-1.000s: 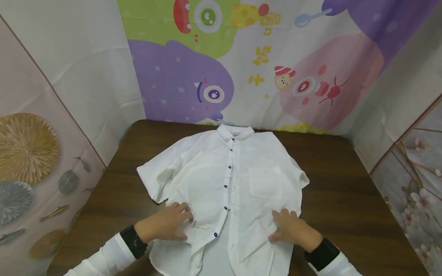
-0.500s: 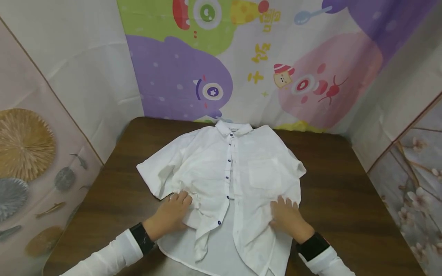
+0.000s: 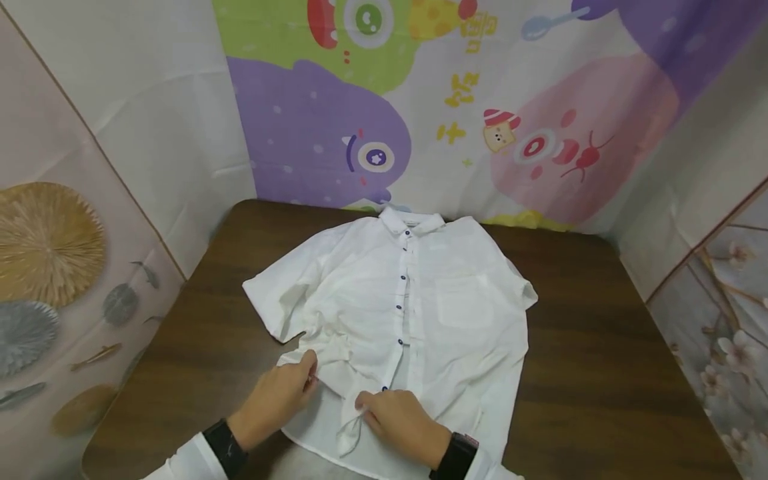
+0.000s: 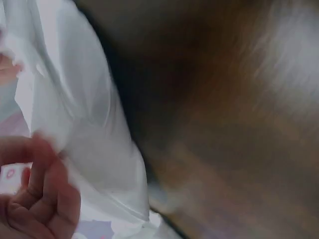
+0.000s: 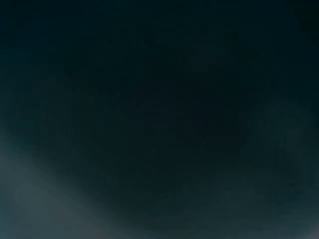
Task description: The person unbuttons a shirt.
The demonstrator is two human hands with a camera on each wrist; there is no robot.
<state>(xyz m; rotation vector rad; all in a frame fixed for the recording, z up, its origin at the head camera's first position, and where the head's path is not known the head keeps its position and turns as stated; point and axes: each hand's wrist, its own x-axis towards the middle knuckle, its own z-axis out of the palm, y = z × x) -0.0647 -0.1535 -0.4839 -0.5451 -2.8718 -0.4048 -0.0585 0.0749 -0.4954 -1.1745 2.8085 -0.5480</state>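
Observation:
A white short-sleeved shirt [image 3: 372, 287] with dark buttons lies on the brown table, collar toward the back. Its front is partly open toward the hem, and the lower left front panel is bunched. My left hand [image 3: 276, 400] pinches that panel's outer side edge. In the left wrist view, the left hand's curled fingers [image 4: 50, 184] meet at the white cloth. Near the lowest visible button, my right hand [image 3: 405, 423] pinches the same panel's front edge, a twisted corner hanging beside it. The right wrist view is almost wholly dark and shows no hand.
The brown table [image 3: 600, 347] extends on both sides of the shirt. A cartoon-printed cloth [image 3: 336, 127] hangs behind its back edge. Pale patterned panels [image 3: 162, 120] stand at the left and right.
My right hand has left the right front panel and moved left to the left panel's front edge. My left hand has shifted slightly left and down, drawing the side edge outward.

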